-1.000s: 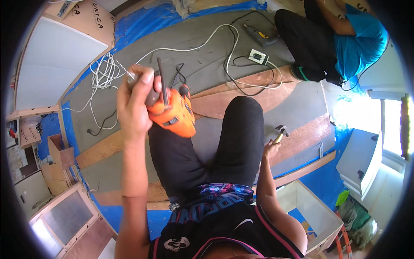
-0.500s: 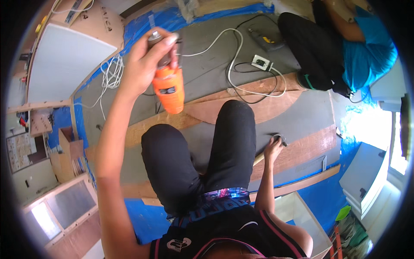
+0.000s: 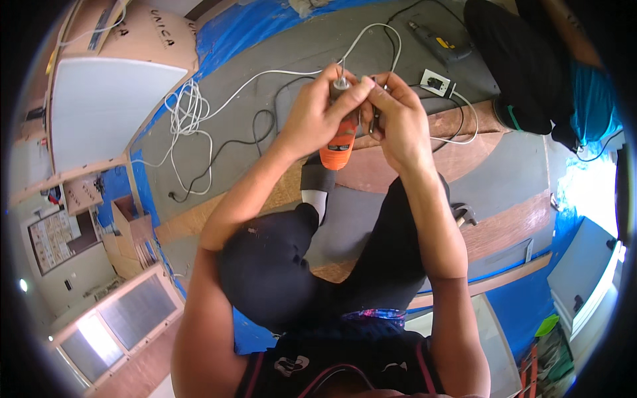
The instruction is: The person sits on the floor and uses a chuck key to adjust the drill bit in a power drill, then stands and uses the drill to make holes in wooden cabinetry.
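Upper centre, left hand grips the orange drill upright to steady it, while right hand pinches a thin bit beside the chuck

Beyond the hands lies a grey floor edged with blue sheeting, crossed by curved wooden boards. A white panel leans far left of them. Bright daylight floods from a window at right.
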`<move>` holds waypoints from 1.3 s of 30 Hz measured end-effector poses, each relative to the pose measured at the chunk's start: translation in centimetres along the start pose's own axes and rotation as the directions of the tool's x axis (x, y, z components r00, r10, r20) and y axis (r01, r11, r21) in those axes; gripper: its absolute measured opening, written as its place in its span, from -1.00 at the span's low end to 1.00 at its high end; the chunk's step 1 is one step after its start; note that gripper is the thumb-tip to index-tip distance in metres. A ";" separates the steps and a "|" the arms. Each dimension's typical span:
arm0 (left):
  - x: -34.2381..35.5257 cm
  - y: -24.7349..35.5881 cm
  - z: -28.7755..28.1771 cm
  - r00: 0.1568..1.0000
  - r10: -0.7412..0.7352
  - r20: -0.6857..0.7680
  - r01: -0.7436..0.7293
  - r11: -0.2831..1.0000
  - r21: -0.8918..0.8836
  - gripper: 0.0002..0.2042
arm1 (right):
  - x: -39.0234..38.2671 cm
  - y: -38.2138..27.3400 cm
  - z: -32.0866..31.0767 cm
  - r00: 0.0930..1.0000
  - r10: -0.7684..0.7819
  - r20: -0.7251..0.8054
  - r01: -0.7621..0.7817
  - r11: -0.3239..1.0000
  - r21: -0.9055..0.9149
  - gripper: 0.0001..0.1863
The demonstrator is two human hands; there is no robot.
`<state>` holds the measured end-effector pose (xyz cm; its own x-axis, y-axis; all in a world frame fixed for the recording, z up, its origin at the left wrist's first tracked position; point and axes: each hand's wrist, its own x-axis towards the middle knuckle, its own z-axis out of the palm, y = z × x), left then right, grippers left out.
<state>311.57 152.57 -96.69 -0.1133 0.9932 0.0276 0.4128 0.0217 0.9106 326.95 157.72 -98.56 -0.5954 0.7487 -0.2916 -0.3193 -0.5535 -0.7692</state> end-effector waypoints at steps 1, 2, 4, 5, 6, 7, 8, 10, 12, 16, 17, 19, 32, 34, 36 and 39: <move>0.9 -1.4 0.1 1.000 -0.009 0.010 0.009 0.999 -0.031 -0.70 | 1.3 1.7 -0.3 0.993 -0.103 -0.062 0.096 0.990 -0.103 -0.81; 1.8 -2.8 0.1 1.000 -0.019 0.019 0.021 0.998 -0.062 -0.71 | 2.6 3.3 -0.4 0.972 -0.206 -0.112 0.180 0.961 -0.212 -0.84; 1.7 -6.0 -0.1 1.000 0.004 0.023 -0.004 1.000 -0.020 -0.72 | 3.7 5.2 -0.2 0.995 -0.025 -0.093 0.039 0.987 0.153 -0.90; 1.4 -7.5 -0.4 0.999 0.031 0.017 -0.032 0.999 0.026 -0.73 | 4.2 6.0 -0.1 0.988 0.017 -0.153 0.006 0.990 0.144 -0.87; 1.3 -8.5 -0.7 0.999 0.033 0.037 -0.033 0.999 0.007 -0.73 | 4.7 7.0 0.5 0.974 0.054 -0.219 -0.025 0.990 0.137 -0.84; 1.3 -8.9 -1.5 0.998 0.060 0.022 -0.061 0.997 0.047 -0.73 | 5.1 8.8 1.4 0.956 -0.098 -0.277 0.079 0.994 -0.080 -0.84; 1.7 -9.9 -2.2 0.996 0.087 0.005 -0.087 0.992 0.087 -0.73 | 5.9 9.9 1.7 0.938 -0.247 -0.242 0.177 0.944 -0.279 -0.82; 1.9 -12.1 -3.5 0.976 0.205 -0.077 -0.202 0.978 0.048 -0.72 | 7.3 8.2 3.6 0.974 -0.074 -0.215 0.061 0.996 -0.067 -0.77; 2.0 -12.8 -4.7 0.988 0.111 -0.105 -0.104 0.992 0.076 -0.71 | 8.6 7.6 4.7 0.971 0.094 -0.218 -0.062 0.987 0.149 -0.73; 1.1 -14.9 -7.0 0.984 0.137 -0.110 -0.138 0.990 0.006 -0.70 | 9.5 10.0 7.1 0.959 -0.039 -0.279 -0.019 0.979 -0.203 -0.72; 1.2 -14.9 -7.7 0.990 0.105 -0.090 -0.103 0.994 0.025 -0.71 | 9.9 9.9 7.4 0.961 -0.038 -0.274 -0.019 0.979 -0.203 -0.72; 1.7 -14.5 -8.3 0.995 0.071 -0.073 -0.069 0.997 0.028 -0.72 | 10.8 9.9 7.1 0.942 -0.108 -0.319 -0.049 0.893 -0.447 -0.69; -0.2 -17.3 -19.0 0.921 -0.131 -0.366 -0.215 0.612 -0.761 -0.70 | 12.1 9.7 1.0 0.996 -0.092 -0.014 0.081 0.931 -0.355 -0.87; -0.9 -16.7 -20.0 0.910 -0.144 -0.388 -0.279 0.480 -0.832 -0.70 | 11.8 10.6 1.6 0.999 0.000 0.037 0.016 0.905 -0.425 -0.88; -2.0 -16.8 -21.1 0.920 -0.117 -0.375 -0.313 0.357 -0.880 -0.70 | 12.2 11.7 1.7 0.999 -0.037 -0.030 0.020 0.896 -0.443 -0.87; -3.2 -16.3 -21.8 0.937 -0.032 -0.349 -0.337 0.192 -0.922 -0.69 | 11.3 10.6 1.7 0.995 -0.043 -0.088 0.001 0.901 -0.434 -0.88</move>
<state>285.45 146.50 -102.65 -0.4348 0.8895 0.1404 -0.7156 -0.4359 0.5459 315.53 159.71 -109.04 -0.5142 0.8010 -0.3067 0.0315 -0.3397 -0.9400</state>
